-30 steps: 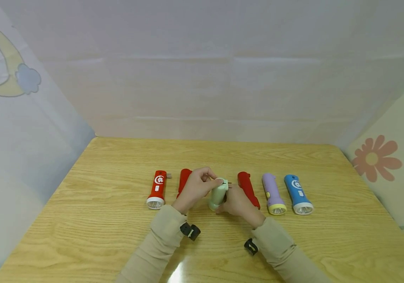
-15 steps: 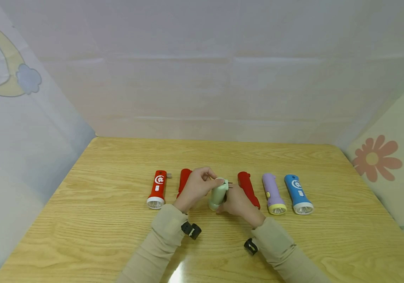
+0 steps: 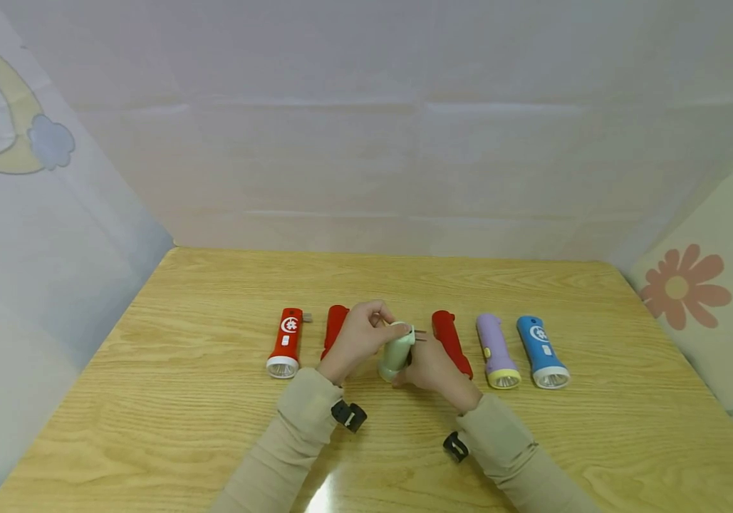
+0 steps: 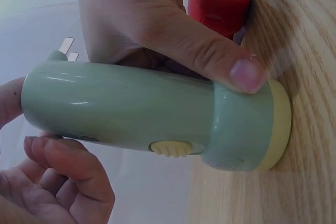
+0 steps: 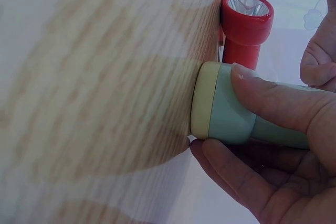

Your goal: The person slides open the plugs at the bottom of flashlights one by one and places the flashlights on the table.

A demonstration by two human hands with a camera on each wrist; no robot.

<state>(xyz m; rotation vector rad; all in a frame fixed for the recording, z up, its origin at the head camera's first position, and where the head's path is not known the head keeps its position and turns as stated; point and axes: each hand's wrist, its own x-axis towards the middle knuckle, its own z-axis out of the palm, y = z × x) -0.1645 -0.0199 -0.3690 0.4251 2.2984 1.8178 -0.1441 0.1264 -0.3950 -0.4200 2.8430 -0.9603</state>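
Holding a pale green flashlight (image 3: 394,358) lens-down on the wooden table (image 3: 167,427).
The left hand (image 3: 360,338) pinched its tail between thumb and curled finger; the right hand (image 3: 435,363) wrapped thumb and fingers round its head. One red flashlight (image 3: 334,324) lay just left, another red flashlight (image 3: 448,338) just right.

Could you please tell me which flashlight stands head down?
The pale green flashlight, gripped by the right hand; the other five lie on their sides.

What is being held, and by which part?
A pale green flashlight: the right hand grips its lamp end; the left hand touches its tail end.
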